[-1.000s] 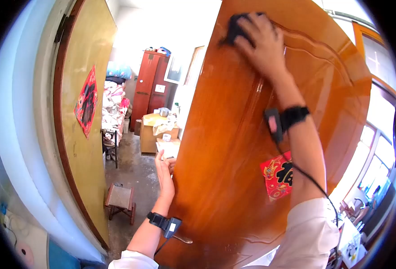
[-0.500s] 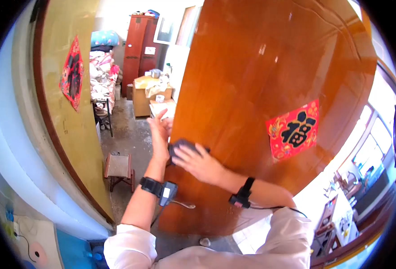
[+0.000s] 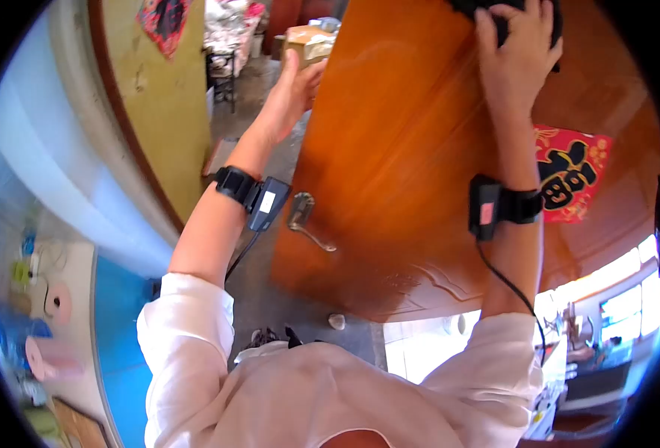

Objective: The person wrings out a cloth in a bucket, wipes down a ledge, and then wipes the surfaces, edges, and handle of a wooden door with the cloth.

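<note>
My right hand [image 3: 520, 63] is high on the brown wooden door [image 3: 389, 164], its fingers bent over a dark cloth [image 3: 503, 26] pressed against the panel. Part of the cloth lies beyond the top of the view. At the door's free edge is my left hand [image 3: 291, 97], thumb raised and apart from the fingers. Those fingers reach to the edge, and their tips are partly hidden there. A metal door handle [image 3: 304, 213] sits below my left hand. Beside my right forearm, a red paper with black lettering [image 3: 572, 175] is stuck on the door.
A yellowish door leaf [image 3: 158, 97] stands on the left. Through the opening are a wooden cabinet [image 3: 304, 41] and a bed with bedding [image 3: 229, 26]. A blue panel [image 3: 124, 328] and a cluttered counter are at lower left. A small pale object [image 3: 336, 321] lies on the floor.
My right hand has moved with the cloth from near the door's edge up and right across the panel. My left hand stays by the edge. The view has tilted downward.
</note>
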